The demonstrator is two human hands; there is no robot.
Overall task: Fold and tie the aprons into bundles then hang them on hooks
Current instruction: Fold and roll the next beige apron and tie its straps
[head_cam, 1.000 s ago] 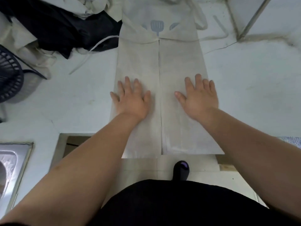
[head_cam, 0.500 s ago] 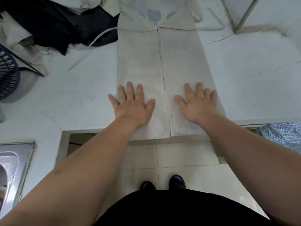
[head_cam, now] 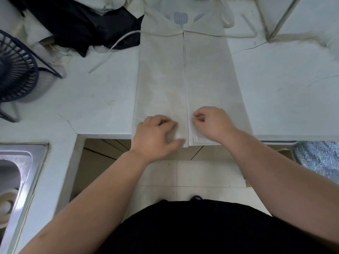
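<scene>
Both grips are curling up now, where half a second ago they were lying flat, and they are sitting closer to the near hem. Off to the left, a steel sink, a dark wire fan and a heap of black cloth are lying clear of the work. The left grip is bunching its fingers on the left flap while its thumb is reaching along the hem corner, apparently pinching it. The apron is lying lengthwise down the surface, its hem just overhanging the edge, which I judge is giving both thumbs a way underneath. It is looking pale cream and thin, both sides folded in to meet at a centre slit, with a spatula print and loose ties at the far end. The right grip is nipping the right flap's inner edge with its fingertips.
</scene>
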